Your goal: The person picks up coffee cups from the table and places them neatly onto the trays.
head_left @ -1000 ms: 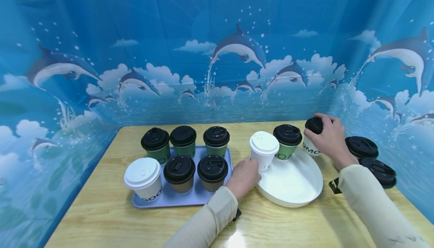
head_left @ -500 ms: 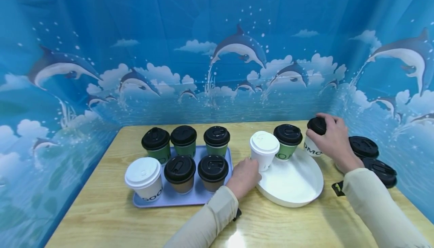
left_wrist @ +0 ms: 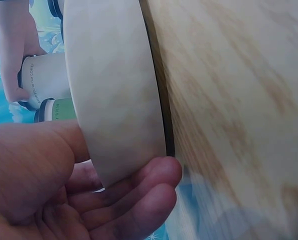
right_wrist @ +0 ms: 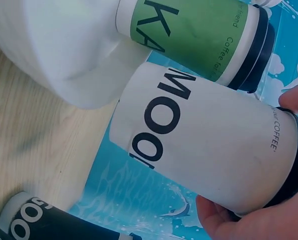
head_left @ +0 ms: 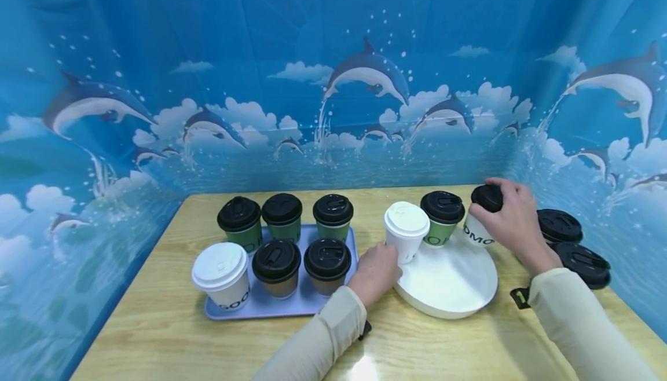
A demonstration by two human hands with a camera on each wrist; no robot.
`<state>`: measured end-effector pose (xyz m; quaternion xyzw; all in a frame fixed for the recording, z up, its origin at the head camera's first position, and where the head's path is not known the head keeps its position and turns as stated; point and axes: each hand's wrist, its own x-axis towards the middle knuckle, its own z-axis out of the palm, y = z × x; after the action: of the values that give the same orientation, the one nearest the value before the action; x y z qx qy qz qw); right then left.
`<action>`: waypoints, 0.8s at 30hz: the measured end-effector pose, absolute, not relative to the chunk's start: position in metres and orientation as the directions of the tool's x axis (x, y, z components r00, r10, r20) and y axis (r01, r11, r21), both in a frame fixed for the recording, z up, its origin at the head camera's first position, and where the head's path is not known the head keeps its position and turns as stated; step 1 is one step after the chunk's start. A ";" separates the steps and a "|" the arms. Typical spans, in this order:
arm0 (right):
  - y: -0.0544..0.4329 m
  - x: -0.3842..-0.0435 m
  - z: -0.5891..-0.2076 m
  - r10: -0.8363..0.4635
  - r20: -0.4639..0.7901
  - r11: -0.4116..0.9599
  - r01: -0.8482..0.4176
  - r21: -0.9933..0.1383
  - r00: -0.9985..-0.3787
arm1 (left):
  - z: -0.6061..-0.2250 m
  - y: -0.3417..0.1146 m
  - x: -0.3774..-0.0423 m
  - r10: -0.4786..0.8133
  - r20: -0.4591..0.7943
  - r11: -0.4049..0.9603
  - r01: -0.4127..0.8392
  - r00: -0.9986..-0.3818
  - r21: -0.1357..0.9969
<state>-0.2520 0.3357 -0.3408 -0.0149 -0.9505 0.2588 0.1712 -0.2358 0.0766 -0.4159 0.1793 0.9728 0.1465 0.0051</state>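
My left hand (head_left: 376, 271) grips the near-left rim of a round white tray (head_left: 450, 285). In the left wrist view its thumb is on the inner side and its curled fingers are on the outside of the tray wall (left_wrist: 114, 90). My right hand (head_left: 513, 219) holds a white coffee cup (head_left: 476, 231) by its black lid, slightly tilted over the tray's far-right rim. The right wrist view shows dark lettering on this cup (right_wrist: 204, 135), its base close beside the tray. Inside the tray stand a green coffee cup (head_left: 439, 234) with a black lid and a white-lidded cup (head_left: 402, 248).
On the left, a lilac rectangular tray (head_left: 260, 309) bears several lidded cups: green, brown and one white cup (head_left: 224, 277). Black-lidded cups (head_left: 581, 262) stand at the table's right edge, beside my right forearm. A blue dolphin-print curtain (head_left: 312, 80) surrounds the wooden table (head_left: 208, 352).
My right hand first shifts slightly right, then comes down and nearer with the white cup, which now tilts and overlaps the tray's rim. My left hand stays put on the tray.
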 end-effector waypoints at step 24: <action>0.327 -0.237 -0.341 0.082 0.319 0.868 -0.090 -0.488 -0.944 | -0.416 0.076 -0.236 0.344 0.031 0.895 0.338 -0.938 0.292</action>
<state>-0.2366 0.3268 -0.3408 0.0021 -0.9519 0.2567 0.1671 -0.2364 0.0762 -0.4162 0.1751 0.9733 0.1481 0.0108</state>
